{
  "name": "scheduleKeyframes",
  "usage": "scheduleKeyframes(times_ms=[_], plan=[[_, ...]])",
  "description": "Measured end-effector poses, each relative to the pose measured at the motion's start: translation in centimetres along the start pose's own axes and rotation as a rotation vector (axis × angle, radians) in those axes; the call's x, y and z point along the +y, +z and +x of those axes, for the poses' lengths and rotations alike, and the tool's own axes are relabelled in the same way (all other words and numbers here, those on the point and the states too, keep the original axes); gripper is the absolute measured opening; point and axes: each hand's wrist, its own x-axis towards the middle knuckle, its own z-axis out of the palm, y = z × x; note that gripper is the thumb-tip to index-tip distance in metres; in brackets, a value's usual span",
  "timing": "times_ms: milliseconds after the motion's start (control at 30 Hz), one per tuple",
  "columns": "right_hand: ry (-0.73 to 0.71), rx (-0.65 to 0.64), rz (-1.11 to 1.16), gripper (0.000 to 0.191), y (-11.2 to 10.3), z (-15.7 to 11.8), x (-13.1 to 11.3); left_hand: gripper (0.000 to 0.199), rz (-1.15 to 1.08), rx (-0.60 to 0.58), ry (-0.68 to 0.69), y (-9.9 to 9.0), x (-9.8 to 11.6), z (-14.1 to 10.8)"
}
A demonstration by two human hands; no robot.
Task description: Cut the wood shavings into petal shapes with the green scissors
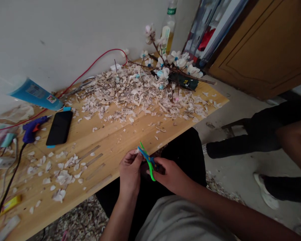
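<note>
My right hand (169,172) grips a pair of green and blue scissors (149,160) over my lap, just off the table's front edge. The blades are spread and point toward my left hand (130,164). Between its thumb and fingers is a small pale petal-like piece (137,151), mostly hidden by the fingertips. The scissor tips are right beside that piece; whether they touch it I cannot tell. Loose pale petal-like pieces (64,177) lie on the table to the left of my hands.
A large heap of pale scraps (130,87) covers the table's back, below a flowering branch (175,68) and a bottle (168,30). Leftward are a phone (59,128), a blue glue gun (33,129), a blue tube (40,93) and a yellow box cutter (5,207). Another person (273,127) sits at right.
</note>
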Motion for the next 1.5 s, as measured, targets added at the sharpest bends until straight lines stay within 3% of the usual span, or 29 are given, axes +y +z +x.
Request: scheduleKeyframes(times_ms=[333,1100,1500], plan=[[0.024,0.005,-0.008,0.017,0.0,0.1,0.4,0.019,0.032,-0.06,-0.056,-0.1,0.4,0.0],[-0.002,0.022,-0.053,0.014,-0.3,0.4,0.4,0.018,0.287,-0.044,0.077,-0.7,0.5,0.3],[-0.016,0.041,-0.176,0.012,-1.0,0.5,0.7,0.02,0.44,-0.151,0.092,-0.9,1.8,0.6]])
